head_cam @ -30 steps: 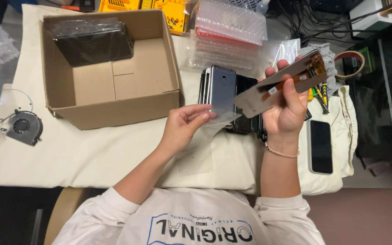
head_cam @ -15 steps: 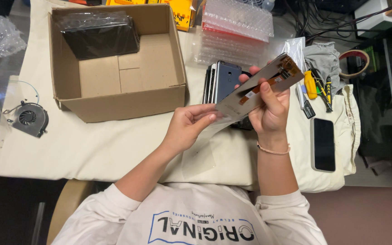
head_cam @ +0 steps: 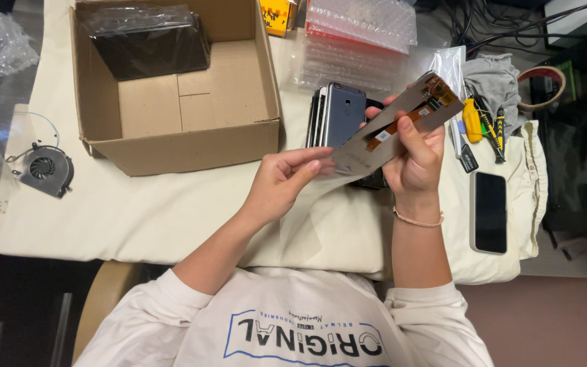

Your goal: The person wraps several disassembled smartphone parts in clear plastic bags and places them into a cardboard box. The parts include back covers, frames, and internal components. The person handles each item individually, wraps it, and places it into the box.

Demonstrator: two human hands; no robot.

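Note:
My right hand (head_cam: 416, 160) grips a thin phone screen panel (head_cam: 392, 126) with an orange flex cable on its back, held tilted above the cloth. My left hand (head_cam: 281, 180) pinches a clear plastic sleeve (head_cam: 307, 217) at the panel's lower end, where sleeve and panel meet. Behind the panel a row of phone bodies (head_cam: 340, 119) stands on edge.
An open cardboard box (head_cam: 171, 146) with black wrapped panels sits at the back left. A small fan (head_cam: 43, 170) lies left, bubble-wrap packs (head_cam: 358, 41) at the back, screwdrivers (head_cam: 475, 122) and a dark phone (head_cam: 489, 211) on the right, a tape roll (head_cam: 545, 85) beyond.
My right hand brought the panel down and left until its lower end met the sleeve in my left hand. The view shifted slightly.

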